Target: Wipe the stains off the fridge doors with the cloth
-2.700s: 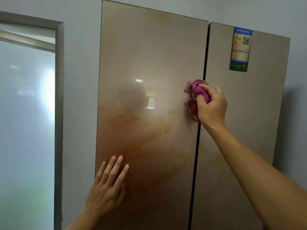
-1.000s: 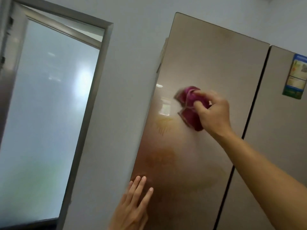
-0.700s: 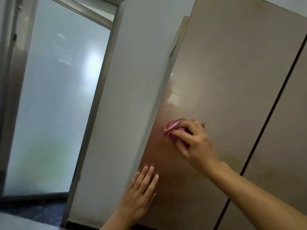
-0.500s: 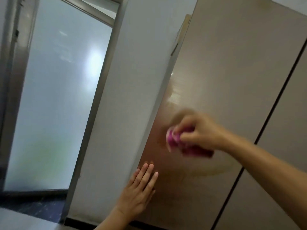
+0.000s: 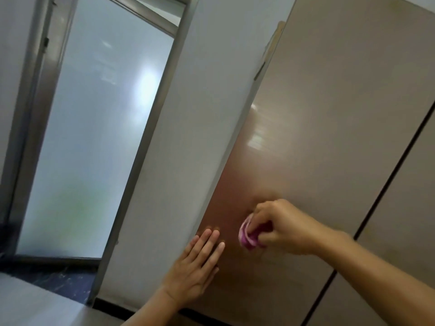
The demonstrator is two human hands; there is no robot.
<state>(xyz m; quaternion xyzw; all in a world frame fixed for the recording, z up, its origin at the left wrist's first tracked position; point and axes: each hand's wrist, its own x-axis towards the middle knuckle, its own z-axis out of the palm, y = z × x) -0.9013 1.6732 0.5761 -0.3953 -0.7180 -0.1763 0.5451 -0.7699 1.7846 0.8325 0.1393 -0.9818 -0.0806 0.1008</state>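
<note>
Head view, nearest first: your left hand (image 5: 196, 267) lies flat, fingers straight, low on the left fridge door (image 5: 329, 137). Just beside it, your right hand (image 5: 282, 228) clutches the bunched pink cloth (image 5: 247, 236) against that door. Farther right runs the right fridge door (image 5: 404, 231); a frosted window (image 5: 94, 137) stands left.

The left hand (image 5: 195, 267) lies flat on the left fridge door (image 5: 317, 137), with the cloth (image 5: 247, 236) just right of it.
</note>
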